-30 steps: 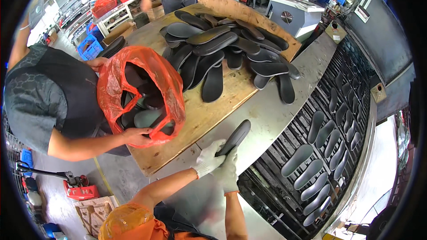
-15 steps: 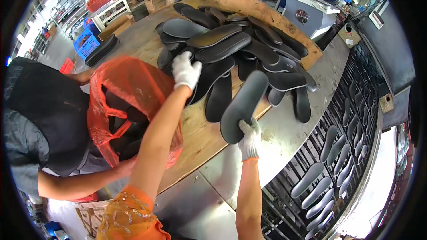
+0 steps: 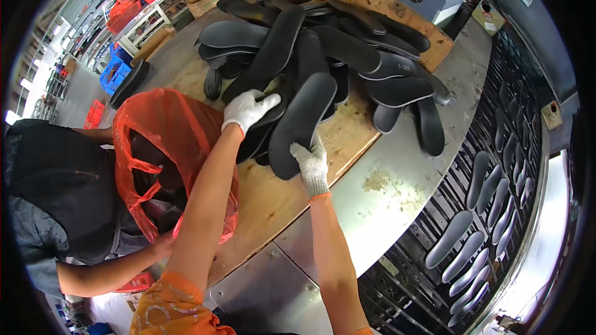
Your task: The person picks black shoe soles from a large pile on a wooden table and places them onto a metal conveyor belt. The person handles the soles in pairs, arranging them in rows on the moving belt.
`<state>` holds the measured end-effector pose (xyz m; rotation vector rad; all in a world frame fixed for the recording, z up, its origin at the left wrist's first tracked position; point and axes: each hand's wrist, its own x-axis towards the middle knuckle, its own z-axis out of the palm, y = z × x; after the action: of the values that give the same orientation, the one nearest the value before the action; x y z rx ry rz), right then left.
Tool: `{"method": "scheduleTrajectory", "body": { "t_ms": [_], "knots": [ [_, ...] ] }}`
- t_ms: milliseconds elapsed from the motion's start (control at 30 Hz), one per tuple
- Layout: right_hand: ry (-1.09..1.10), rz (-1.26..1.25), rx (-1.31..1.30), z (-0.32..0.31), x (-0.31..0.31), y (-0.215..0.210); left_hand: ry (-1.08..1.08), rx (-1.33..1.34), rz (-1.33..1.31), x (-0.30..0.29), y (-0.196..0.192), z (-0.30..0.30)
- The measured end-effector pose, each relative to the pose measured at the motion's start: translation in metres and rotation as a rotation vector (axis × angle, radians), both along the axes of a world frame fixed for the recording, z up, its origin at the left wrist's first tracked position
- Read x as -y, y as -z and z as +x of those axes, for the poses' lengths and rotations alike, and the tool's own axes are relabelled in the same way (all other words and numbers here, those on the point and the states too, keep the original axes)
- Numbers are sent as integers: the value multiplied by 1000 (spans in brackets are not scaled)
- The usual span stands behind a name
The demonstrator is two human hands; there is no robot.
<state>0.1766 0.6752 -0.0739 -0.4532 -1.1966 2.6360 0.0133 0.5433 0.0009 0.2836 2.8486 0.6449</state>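
Insole [image 3: 302, 124], dark foam: pinched at its near end by right hand [image 3: 312, 164] | left hand [image 3: 247, 110]: fingers together on pile [image 3: 335, 43] beyond | red bag [image 3: 162, 149] leftward, part filled; many insoles unsorted.

matt black foam insoles [image 3: 302, 121], knitted white cloth gloves [image 3: 312, 164], rough wooden board [image 3: 347, 139], thin glossy orange plastic bag [image 3: 167, 130].

Orange plastic bag [image 3: 167, 149] at bench's left edge.

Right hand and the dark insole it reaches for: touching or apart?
Touching. In the head view the gloved right hand has its fingers wrapped over the near end of the dark insole, which lies on the pile of insoles.
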Motion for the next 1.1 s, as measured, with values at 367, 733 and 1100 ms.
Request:
{"method": "scheduleTrajectory", "body": {
  "t_ms": [367,733,1100],
  "knots": [
    [211,-96,134,149,-17,-1,213,157,-69,-41,-15,138],
    [208,25,366,369,12,-34,201,389,42,0,-8,348],
    [193,175,561,491,75,-78,282,522,206,82,2,473]
  ]
}}
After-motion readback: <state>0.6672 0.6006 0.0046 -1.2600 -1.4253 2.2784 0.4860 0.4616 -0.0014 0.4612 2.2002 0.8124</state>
